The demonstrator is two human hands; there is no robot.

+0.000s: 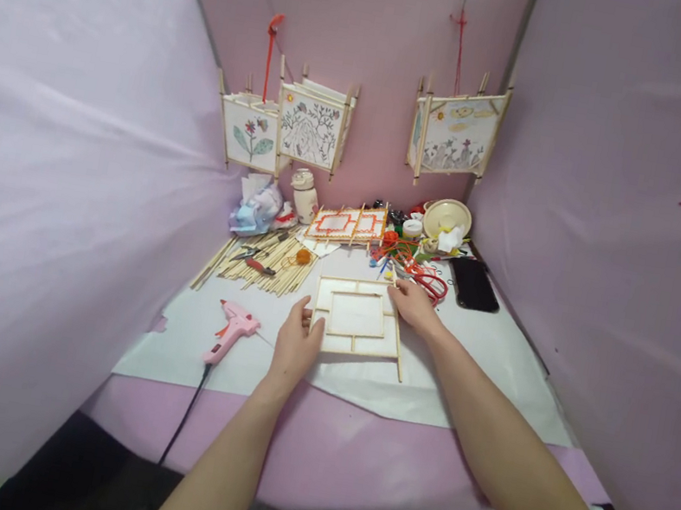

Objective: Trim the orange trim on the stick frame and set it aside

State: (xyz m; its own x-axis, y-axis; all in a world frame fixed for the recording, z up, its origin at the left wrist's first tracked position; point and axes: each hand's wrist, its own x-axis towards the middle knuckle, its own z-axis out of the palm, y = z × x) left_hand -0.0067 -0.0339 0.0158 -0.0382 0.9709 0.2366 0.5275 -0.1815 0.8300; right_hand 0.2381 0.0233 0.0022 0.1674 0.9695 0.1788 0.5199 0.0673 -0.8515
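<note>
Between my hands is a flat bamboo-stick frame point(353, 343), a smaller stick rectangle set inside a larger one and joined by short pieces. My left hand point(297, 340) grips its left side, thumb on the near side of the stick. At the far right corner, my right hand point(412, 304) pinches the frame's edge. One stick end juts out past the near right corner. A pink hot glue gun point(230, 330) lies left of my left hand, its black cord running off the table's front edge.
Bamboo sticks point(291, 268) lie back left beneath red-handled pliers point(259, 265). Behind stand a bottle point(304, 194) and a red-decorated frame point(346, 225). Red scissors point(431, 287) and a phone point(473, 285) lie right. Picture lanterns point(310, 127) hang above; pink sheets point(618, 207) wall the sides.
</note>
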